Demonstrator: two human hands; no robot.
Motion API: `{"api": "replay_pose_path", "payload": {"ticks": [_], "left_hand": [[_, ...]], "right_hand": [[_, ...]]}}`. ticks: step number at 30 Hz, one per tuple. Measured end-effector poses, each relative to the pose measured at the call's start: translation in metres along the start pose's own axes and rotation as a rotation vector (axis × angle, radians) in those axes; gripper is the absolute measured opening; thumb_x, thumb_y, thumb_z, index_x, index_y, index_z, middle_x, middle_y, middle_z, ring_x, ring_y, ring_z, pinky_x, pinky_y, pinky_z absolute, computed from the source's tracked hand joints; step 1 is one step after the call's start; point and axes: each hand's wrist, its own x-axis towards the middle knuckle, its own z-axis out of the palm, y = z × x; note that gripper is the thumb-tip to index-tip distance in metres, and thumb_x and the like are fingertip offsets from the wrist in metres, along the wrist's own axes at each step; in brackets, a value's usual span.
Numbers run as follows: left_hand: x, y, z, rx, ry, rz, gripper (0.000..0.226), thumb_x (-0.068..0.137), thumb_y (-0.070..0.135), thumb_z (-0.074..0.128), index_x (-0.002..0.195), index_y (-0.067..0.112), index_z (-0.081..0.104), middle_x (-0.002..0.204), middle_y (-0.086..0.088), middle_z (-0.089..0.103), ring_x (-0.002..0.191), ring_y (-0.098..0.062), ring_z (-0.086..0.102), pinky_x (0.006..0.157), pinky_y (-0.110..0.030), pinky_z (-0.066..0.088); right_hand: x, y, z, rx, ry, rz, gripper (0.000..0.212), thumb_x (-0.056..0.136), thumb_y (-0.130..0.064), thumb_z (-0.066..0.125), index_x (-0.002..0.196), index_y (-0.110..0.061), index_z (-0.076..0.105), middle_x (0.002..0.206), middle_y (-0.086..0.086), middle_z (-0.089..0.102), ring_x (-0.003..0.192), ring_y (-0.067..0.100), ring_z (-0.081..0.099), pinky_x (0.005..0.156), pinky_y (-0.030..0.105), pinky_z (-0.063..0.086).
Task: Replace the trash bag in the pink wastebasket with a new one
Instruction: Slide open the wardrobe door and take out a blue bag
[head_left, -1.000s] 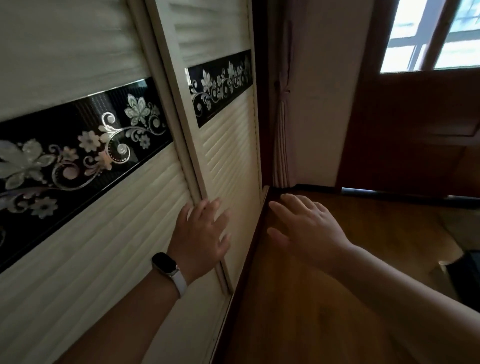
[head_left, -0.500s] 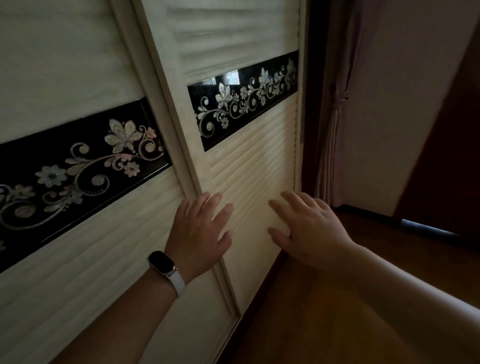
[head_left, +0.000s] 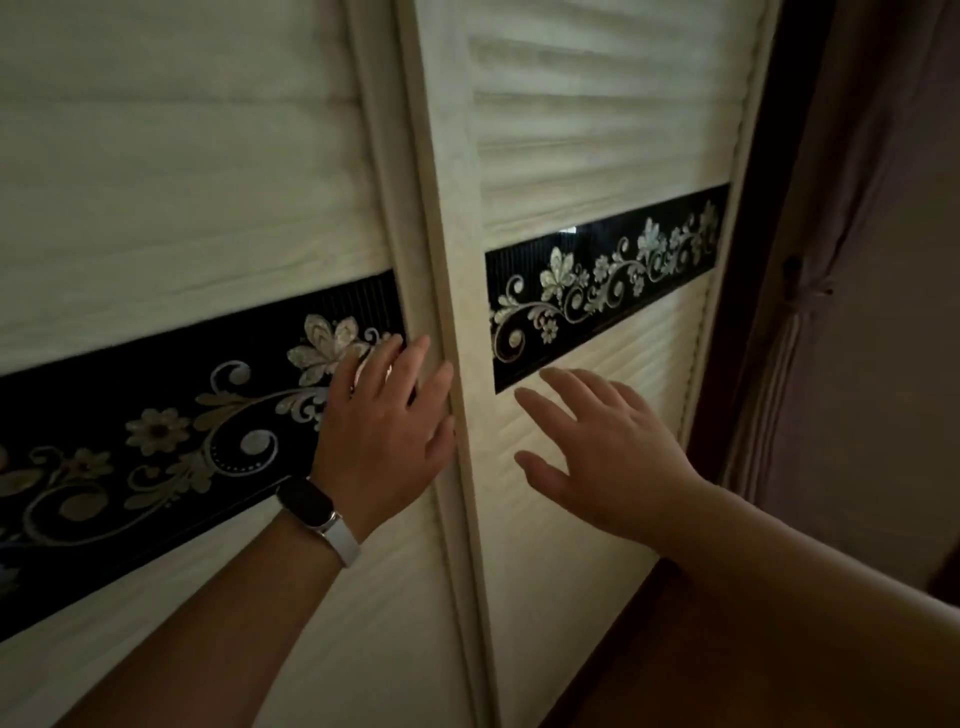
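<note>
While two cream sliding wardrobe doors fill the view, the left hand (head_left: 387, 436) is laid flat, fingers spread, on the left door (head_left: 182, 171) at its black floral band (head_left: 156, 415), fingertips touching the right door's frame (head_left: 452, 291). The right hand (head_left: 602, 457) is held open and spread against the right door (head_left: 597, 130), below its band. Neither the pink wastebasket nor a trash bag is seen in view.
</note>
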Motion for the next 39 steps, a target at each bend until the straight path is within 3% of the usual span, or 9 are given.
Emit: {"api": "replay_pose_path", "payload": {"ticks": [12,21,26,39], "left_hand": [[0.065,-0.047,0.023,0.187,0.112,0.017,0.046,0.086,0.034,0.054,0.126,0.011,0.057,0.141,-0.016,0.050,0.132,-0.036,0.044,0.107,-0.056,0.030],[0.067,-0.053,0.051,0.281,0.172,0.018,0.044,0.091,0.035,0.050,0.128,0.012,0.058,0.147,-0.016,0.046,0.136,-0.034,0.042,0.109,-0.056,0.027],[0.067,-0.054,0.061,0.342,0.206,0.020,0.050,0.092,0.039,0.049,0.134,0.012,0.054,0.148,-0.016,0.045,0.137,-0.034,0.041,0.109,-0.057,0.027],[0.066,-0.055,0.067,0.373,0.264,0.016,0.050,0.089,0.039,0.051,0.132,0.014,0.056,0.148,-0.014,0.045,0.138,-0.033,0.041,0.111,-0.055,0.026]], "right_hand": [[0.125,0.001,0.007,-0.043,0.370,-0.258,0.053,0.094,-0.047,0.045,0.137,-0.016,0.052,0.145,0.015,0.048,0.137,0.032,0.040,0.111,0.044,0.029],[0.179,0.012,0.041,-0.075,0.689,-0.426,0.041,0.089,-0.033,0.054,0.121,-0.011,0.066,0.139,0.015,0.056,0.134,0.036,0.045,0.107,0.053,0.036],[0.202,0.019,0.068,-0.039,0.855,-0.479,0.038,0.081,-0.033,0.061,0.109,-0.010,0.072,0.141,0.012,0.054,0.135,0.035,0.039,0.109,0.054,0.035],[0.225,0.058,0.101,0.002,0.927,-0.512,0.040,0.081,-0.031,0.055,0.114,-0.011,0.064,0.147,0.011,0.039,0.147,0.032,0.022,0.112,0.059,0.028]]}}
